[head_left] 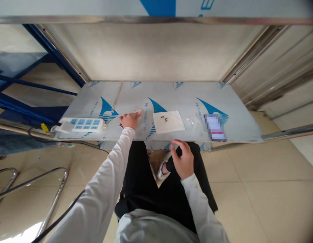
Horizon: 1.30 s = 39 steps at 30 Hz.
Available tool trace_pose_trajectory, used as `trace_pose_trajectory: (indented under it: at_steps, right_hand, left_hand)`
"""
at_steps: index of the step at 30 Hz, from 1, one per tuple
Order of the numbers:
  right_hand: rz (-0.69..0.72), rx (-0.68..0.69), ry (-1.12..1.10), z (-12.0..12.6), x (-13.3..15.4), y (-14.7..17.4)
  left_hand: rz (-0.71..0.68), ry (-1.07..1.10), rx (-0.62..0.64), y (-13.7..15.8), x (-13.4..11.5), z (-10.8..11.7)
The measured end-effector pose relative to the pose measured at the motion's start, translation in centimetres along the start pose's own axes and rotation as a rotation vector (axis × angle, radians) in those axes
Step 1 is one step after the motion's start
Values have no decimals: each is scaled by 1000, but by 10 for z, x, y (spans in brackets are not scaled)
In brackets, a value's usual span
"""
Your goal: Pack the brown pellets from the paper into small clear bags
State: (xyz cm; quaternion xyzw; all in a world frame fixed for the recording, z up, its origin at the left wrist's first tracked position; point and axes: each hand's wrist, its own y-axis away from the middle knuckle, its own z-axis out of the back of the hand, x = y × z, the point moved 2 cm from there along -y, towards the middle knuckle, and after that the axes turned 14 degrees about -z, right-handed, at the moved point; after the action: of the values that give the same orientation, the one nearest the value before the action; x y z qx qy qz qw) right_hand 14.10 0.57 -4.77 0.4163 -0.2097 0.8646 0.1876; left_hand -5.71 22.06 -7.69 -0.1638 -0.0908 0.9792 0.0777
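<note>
My left hand (pixel 129 120) is over the shelf, left of the white tissue, with its fingers closed at a small piece of clear plastic (pixel 138 110). Part of a small dark thing shows at the left edge of this hand, too little to name. On the flat white tissue (pixel 169 125) lie several tiny dark brown pieces (pixel 165 118). My right hand (pixel 184 159) hangs over my lap in front of the shelf edge, thumb and fingers apart, holding nothing. Another clear plastic piece (pixel 192 120) lies just right of the tissue.
A metal shelf (pixel 156 91) with printed protective film spans the front. A white power strip (pixel 87 125) with a black cable lies at its left end, a blurred-out phone (pixel 215 127) at its right. An upper shelf (pixel 95 8) overhangs. A chrome chair frame (pixel 55 199) stands lower left.
</note>
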Motion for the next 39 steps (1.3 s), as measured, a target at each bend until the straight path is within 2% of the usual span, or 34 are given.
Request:
trace_pose_trajectory:
  at_steps: [4,9,13,16,22,27,31,35,39]
  right_hand:
    - [-109,23,-21,20,-7,32]
    - [-240,33,-6,64,-27,78]
    - [-315,61,41,101,-42,106]
    - [-323,89,59,123,-48,108]
    - [-255,183,54,141,-47,75]
    - [-223,176,-32,132,-47,66]
    - [-305,190,-154,101,-36,60]
    - [-410,207,-378,53,-5,21]
    - [-393,193,-327,18,23,-25]
  left_hand:
    - [-47,21,2,6,-2,-7]
    - [-33,35,-75,12,-7,-8]
    - [-21,113,-280,19,-15,2]
    - [0,161,-386,27,-25,11]
    - [50,224,-430,45,-40,29]
    - [10,193,-383,59,-38,51]
    - [-113,304,-370,83,-57,59]
    - [-190,607,-361,127,-102,43]
    - [-260,841,-258,159,-139,21]
